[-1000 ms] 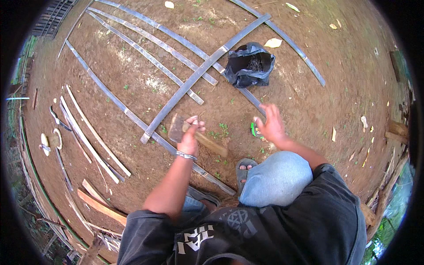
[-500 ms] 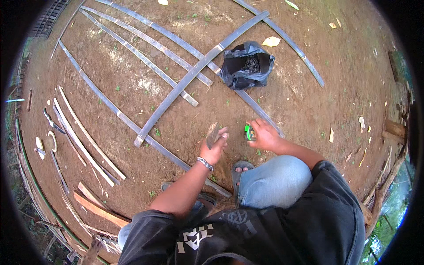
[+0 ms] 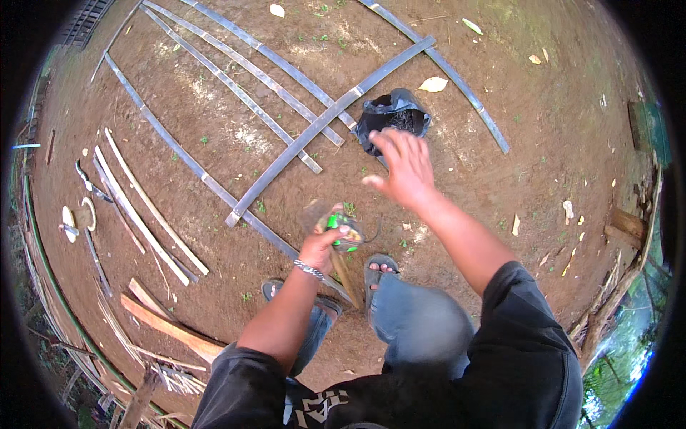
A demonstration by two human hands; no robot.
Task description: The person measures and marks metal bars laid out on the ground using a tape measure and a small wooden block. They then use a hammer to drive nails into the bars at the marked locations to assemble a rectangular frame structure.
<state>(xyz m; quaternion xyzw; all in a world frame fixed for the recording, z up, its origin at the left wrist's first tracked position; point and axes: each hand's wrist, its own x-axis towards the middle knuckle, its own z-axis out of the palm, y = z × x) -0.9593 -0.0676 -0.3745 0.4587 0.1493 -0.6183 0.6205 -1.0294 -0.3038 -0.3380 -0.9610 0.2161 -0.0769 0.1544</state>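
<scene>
My left hand (image 3: 325, 247) is closed around a green and black tape measure (image 3: 344, 227), its thin dark strap hanging out to the side. In the same grip is a wooden-handled tool, likely a hammer; its handle (image 3: 346, 277) points down toward my feet, and its upper end is blurred. My right hand (image 3: 406, 166) stretches forward with fingers apart, holding nothing. It is over the near edge of a black plastic bag (image 3: 388, 104), whose mouth gapes and shows a dark heap of thin pieces, perhaps nails. Whether my fingertips touch the bag I cannot tell.
Long split-bamboo strips lie on the dirt, with one crosspiece (image 3: 307, 143) laid across several of them. Another strip (image 3: 457, 61) extends at far right. Pale sticks (image 3: 136, 204), a curved-handled tool (image 3: 89, 182) and reddish boards (image 3: 168, 329) lie at left. A wooden block (image 3: 627, 227) is at right.
The tape measure has passed from my right hand into my left. My right hand has moved forward to the bag and opened. My knee has shifted slightly left and back.
</scene>
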